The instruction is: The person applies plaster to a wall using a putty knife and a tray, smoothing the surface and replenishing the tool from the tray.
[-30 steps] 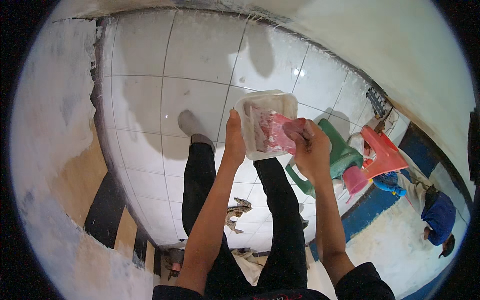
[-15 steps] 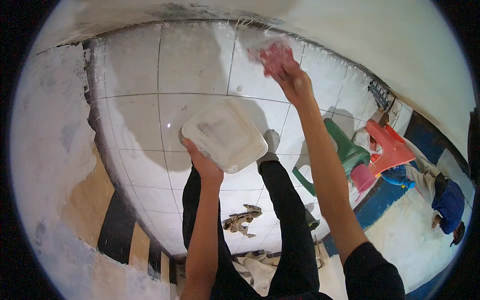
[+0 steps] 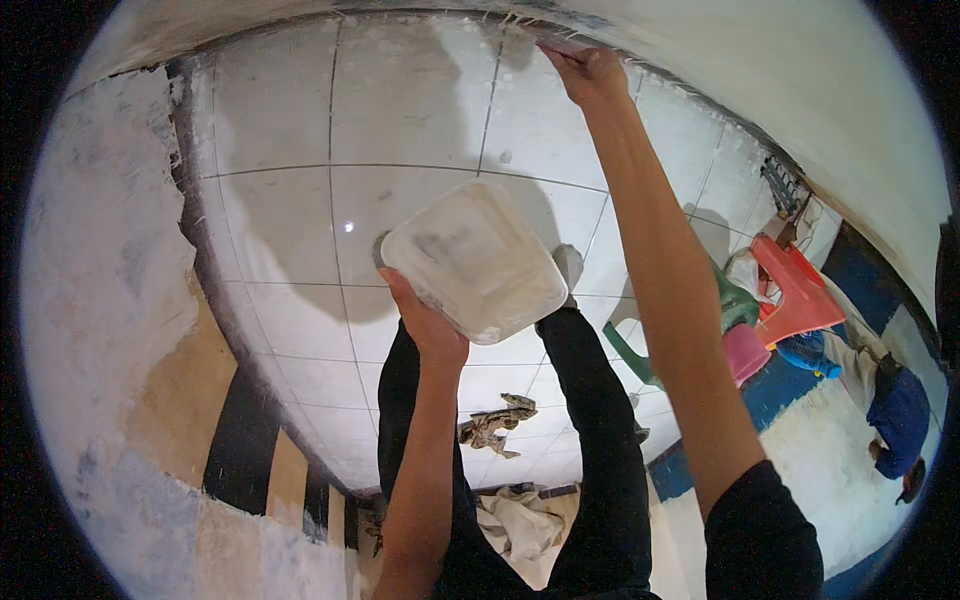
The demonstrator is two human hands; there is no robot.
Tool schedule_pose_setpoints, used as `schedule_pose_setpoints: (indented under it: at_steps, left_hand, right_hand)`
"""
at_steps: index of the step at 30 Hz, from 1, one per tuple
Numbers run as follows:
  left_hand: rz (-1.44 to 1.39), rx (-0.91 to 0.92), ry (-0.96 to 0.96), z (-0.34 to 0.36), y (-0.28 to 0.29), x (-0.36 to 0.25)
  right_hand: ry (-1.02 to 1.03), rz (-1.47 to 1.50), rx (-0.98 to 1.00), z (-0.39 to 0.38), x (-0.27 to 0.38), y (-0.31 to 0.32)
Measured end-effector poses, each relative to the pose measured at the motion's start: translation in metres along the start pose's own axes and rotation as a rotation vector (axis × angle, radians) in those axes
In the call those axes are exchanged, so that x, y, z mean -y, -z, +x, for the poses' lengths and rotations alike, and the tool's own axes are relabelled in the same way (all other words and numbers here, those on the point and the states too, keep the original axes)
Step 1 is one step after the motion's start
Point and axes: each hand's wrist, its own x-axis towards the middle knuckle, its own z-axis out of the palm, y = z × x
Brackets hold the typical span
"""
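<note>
A whitish plastic tub, roughly rectangular with rounded corners, is smeared with off-white and greyish residue. It is held up over the pale tiled floor, just beyond the person's legs. Its long axis runs slantwise, from far left to near right; whether its open side or its underside faces up is hard to tell. The left hand grips its near left edge, thumb along the side, the other fingers hidden beneath.

The right hand reaches well beyond the tub, close to the foot of the far wall, its fingers pinching a thin, pinkish flat piece. Mostly hidden and seen nearly edge-on, that piece does not show its long axis.
</note>
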Motion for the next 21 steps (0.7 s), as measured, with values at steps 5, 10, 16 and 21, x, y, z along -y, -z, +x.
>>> schedule_pose_setpoints:
  at_steps: [5, 10, 16, 21]
  left_hand:
    - [-0.033, 0.062, 0.055, 0.002, -0.011, 0.005]
    - [-0.051, 0.039, 0.071, 0.0, -0.002, 0.003]
    - [-0.004, 0.046, 0.059, 0.001, 0.007, -0.001]
    - [0.039, 0.017, 0.035, 0.0, 0.009, -0.001]
  right_hand:
    - [0.175, 0.202, 0.145, 0.07, -0.011, 0.023]
    - [0.0, 0.156, 0.179, 0.027, -0.018, 0.019]
    - [-0.028, 0.262, 0.152, -0.002, -0.012, 0.0]
    - [-0.05, 0.105, 0.132, -0.011, 0.011, 0.028]
